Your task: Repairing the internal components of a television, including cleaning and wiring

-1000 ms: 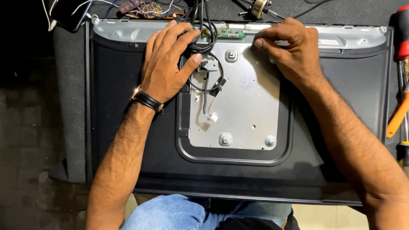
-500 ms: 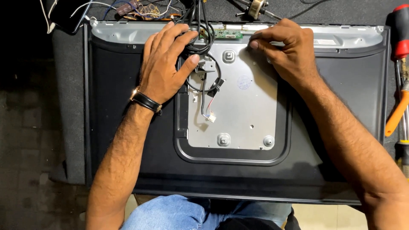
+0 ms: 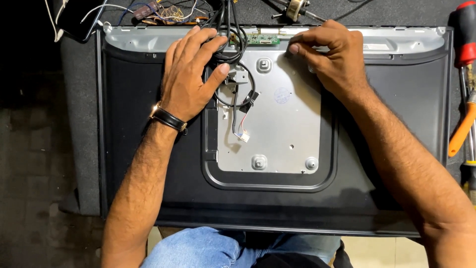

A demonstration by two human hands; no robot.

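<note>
A flat screen panel lies face down, its black rear cover (image 3: 396, 149) framing a bare silver metal plate (image 3: 282, 129). My left hand (image 3: 191, 74), with a black wrist strap, lies flat with spread fingers on a bundle of black cables (image 3: 243, 94) at the plate's upper left. A thin red and white lead ends in a loose white connector (image 3: 244, 137) on the plate. My right hand (image 3: 332, 59) has its thumb and fingertips pinched together at the plate's top edge, beside a small green circuit strip (image 3: 260, 38). What they pinch is hidden.
Screwdrivers lie along the right edge, one with a red handle (image 3: 465, 30), one with an orange handle (image 3: 461, 131). Loose coloured wires (image 3: 163, 12) sit beyond the panel's top. A dark mat (image 3: 79, 124) lies under the panel. My blue-trousered knees (image 3: 208, 248) are at the bottom.
</note>
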